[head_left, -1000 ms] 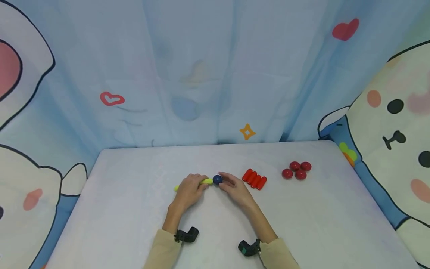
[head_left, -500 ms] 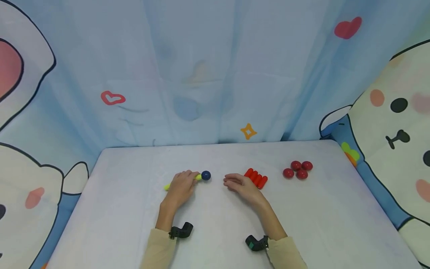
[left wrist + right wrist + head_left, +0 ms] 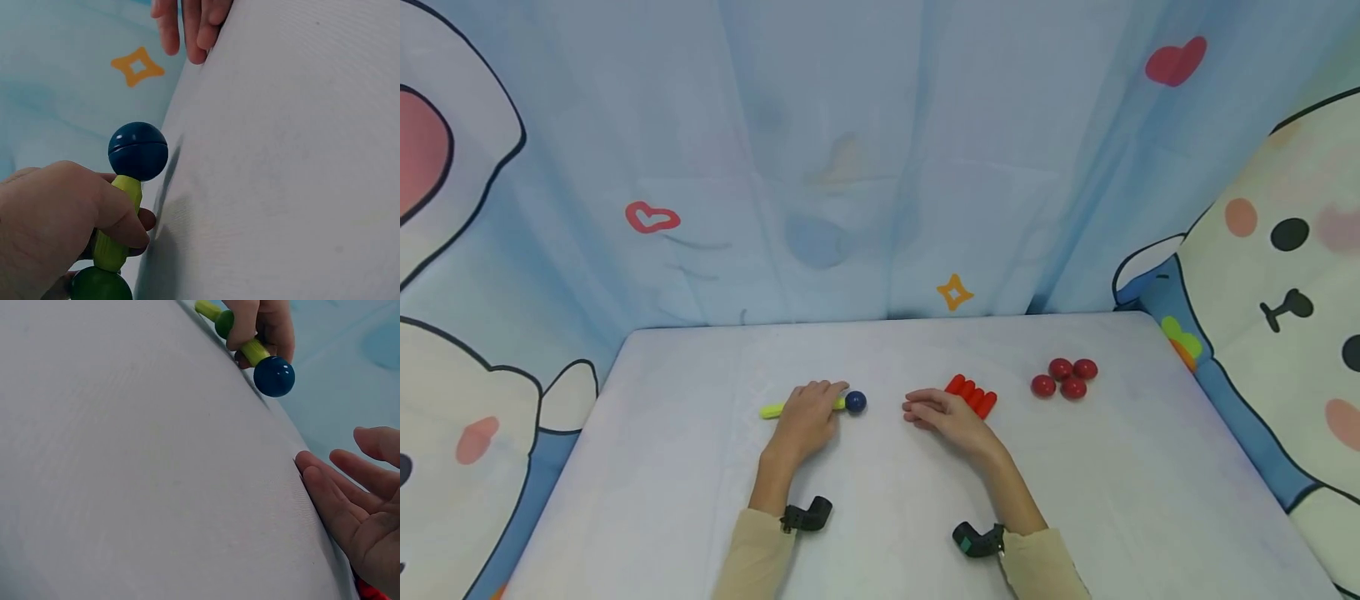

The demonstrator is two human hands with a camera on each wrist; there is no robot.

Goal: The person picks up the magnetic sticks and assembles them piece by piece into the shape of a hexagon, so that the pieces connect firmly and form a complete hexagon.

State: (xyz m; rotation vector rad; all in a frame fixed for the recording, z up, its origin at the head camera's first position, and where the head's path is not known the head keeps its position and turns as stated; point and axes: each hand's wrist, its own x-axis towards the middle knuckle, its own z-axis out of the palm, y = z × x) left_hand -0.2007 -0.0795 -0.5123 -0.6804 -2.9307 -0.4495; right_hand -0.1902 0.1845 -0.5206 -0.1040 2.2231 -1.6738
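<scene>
My left hand (image 3: pixel 806 419) pinches a toy of yellow-green sticks and balls between thumb and fingers. A blue ball (image 3: pixel 138 151) caps its right end, a yellow-green stick (image 3: pixel 114 251) runs through the grip, and a green ball (image 3: pixel 224 325) sits farther along with another stick (image 3: pixel 206 309) beyond it. The toy lies low over the white table. Right of it, my right hand (image 3: pixel 953 421) holds nothing, its fingers loosely extended close over the cloth. Behind that hand, red sticks (image 3: pixel 976 394) lie side by side, partly covered by it.
Several red balls (image 3: pixel 1061 369) sit grouped at the table's back right. The white-covered table (image 3: pixel 880 517) ends at a blue cartoon curtain (image 3: pixel 880 167), which also hangs along both sides. Each wrist wears a small black camera, the left camera (image 3: pixel 807 514) and the right camera (image 3: pixel 977 541).
The hands have moved apart. My right hand has let go of the blue ball and shifted right, while the left has carried the toy leftward and turned it more level.
</scene>
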